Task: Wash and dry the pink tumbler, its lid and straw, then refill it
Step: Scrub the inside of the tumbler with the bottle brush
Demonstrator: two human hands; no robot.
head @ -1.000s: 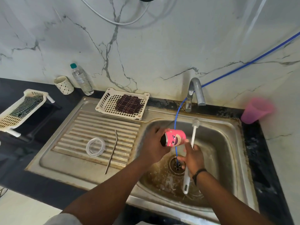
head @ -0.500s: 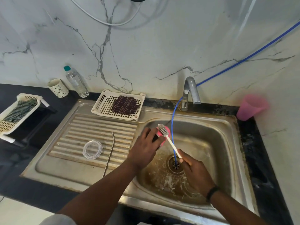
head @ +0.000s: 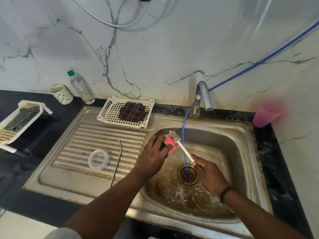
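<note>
The left hand curls its fingers round the pink tumbler, holding it over the sink at the basin's 10 o'clock edge. The right hand pinches the white handle of a bottle brush, whose bristled head lies against the tumbler's top. On the ribbed drainboard, at 9 o'clock from the tumbler, lie the clear lid and the metal straw, just beside each other

My arms are bare to above the elbow. A black band circles my right wrist. A grey sleeve edges my left arm.
</note>
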